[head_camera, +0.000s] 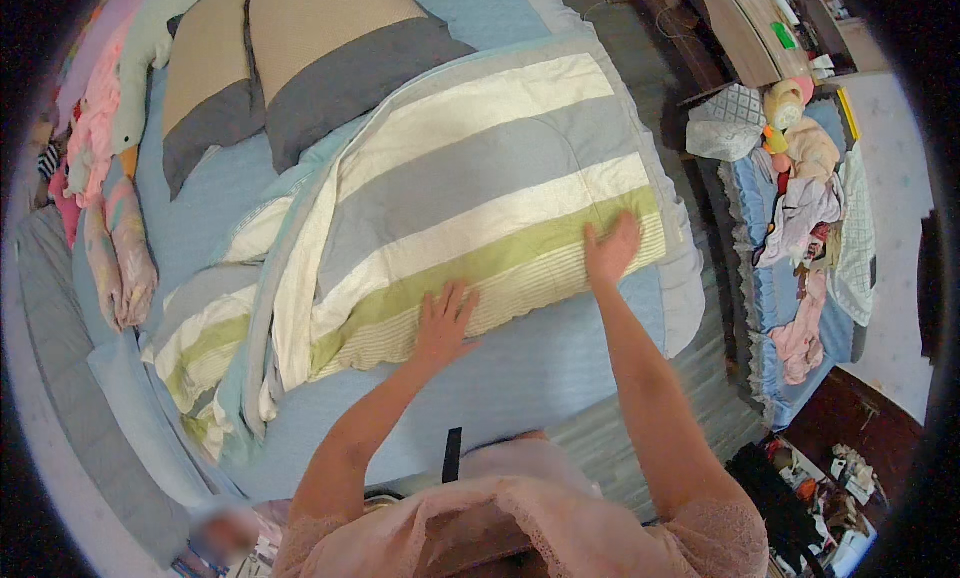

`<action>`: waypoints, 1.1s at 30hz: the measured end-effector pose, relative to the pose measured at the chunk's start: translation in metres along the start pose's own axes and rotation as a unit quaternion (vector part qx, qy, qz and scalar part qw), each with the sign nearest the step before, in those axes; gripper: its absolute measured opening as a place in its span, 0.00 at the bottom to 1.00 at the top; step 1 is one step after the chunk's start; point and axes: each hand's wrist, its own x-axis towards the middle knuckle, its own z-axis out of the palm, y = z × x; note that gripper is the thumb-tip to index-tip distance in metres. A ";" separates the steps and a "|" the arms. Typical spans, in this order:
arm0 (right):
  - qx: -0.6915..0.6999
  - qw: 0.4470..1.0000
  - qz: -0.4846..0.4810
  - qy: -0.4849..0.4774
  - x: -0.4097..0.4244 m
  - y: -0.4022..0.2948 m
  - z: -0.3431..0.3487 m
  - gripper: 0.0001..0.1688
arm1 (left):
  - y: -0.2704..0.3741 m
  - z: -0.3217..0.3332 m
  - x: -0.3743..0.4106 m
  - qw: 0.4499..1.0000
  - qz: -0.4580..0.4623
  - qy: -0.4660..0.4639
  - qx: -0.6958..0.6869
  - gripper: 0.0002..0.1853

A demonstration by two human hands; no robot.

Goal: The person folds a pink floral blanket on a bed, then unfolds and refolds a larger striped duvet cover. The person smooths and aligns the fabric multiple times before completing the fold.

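Note:
A striped quilt [480,173] in white, grey and green lies folded across a bed with a light blue sheet [517,383]. My left hand [447,324] rests flat on its near folded part, fingers spread over the green and fine-striped bands. Farther right, my right hand [613,249] touches the quilt near its right end, thumb apart from the fingers. Neither hand visibly grips the cloth. On the left, part of the quilt is bunched in loose folds [217,338], showing a pale teal underside.
Two tan and grey pillows [337,75] lie at the bed's far side. A plush goose [133,105] and pink cloth [97,143] line the left edge. Across a strip of wood-look floor [712,383], a smaller blue bed [765,293] holds clothes and a plush toy.

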 end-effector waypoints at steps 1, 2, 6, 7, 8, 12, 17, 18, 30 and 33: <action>-0.009 0.994 0.080 0.071 -0.005 0.007 -0.005 0.44 | -0.005 0.007 -0.010 0.999 -0.018 -0.015 0.027 0.45; 0.008 0.980 0.186 0.069 -0.006 0.013 -0.006 0.45 | -0.021 0.017 -0.023 0.997 -0.036 -0.030 0.053 0.44; 0.206 0.822 0.529 0.036 -0.012 0.014 -0.001 0.47 | -0.073 0.037 -0.057 0.972 -0.107 0.015 0.209 0.37; 0.280 0.757 0.590 0.027 -0.014 0.021 0.003 0.47 | -0.073 0.037 -0.058 0.974 -0.141 0.006 0.176 0.34; 0.348 0.780 0.520 0.024 -0.021 0.033 0.016 0.46 | -0.071 0.037 -0.059 0.974 -0.175 -0.003 0.142 0.32; 0.420 0.833 0.360 0.009 -0.039 0.114 0.037 0.35 | -0.045 0.025 -0.055 0.993 -0.089 0.035 0.075 0.21; 0.193 0.922 0.336 0.005 -0.050 0.164 -0.047 0.30 | 0.025 0.065 -0.082 0.986 -0.045 -0.160 -0.013 0.16; 0.166 0.916 0.363 0.029 -0.061 0.210 -0.051 0.31 | 0.046 0.069 -0.078 0.986 -0.031 -0.161 -0.039 0.16; 0.224 0.968 0.054 -0.101 -0.121 -0.033 -0.020 0.38 | -0.048 0.002 -0.156 0.945 -0.204 0.257 -0.013 0.28; 0.308 0.937 -0.072 -0.146 -0.180 -0.184 -0.028 0.37 | -0.131 0.000 -0.235 0.911 -0.322 0.259 0.014 0.30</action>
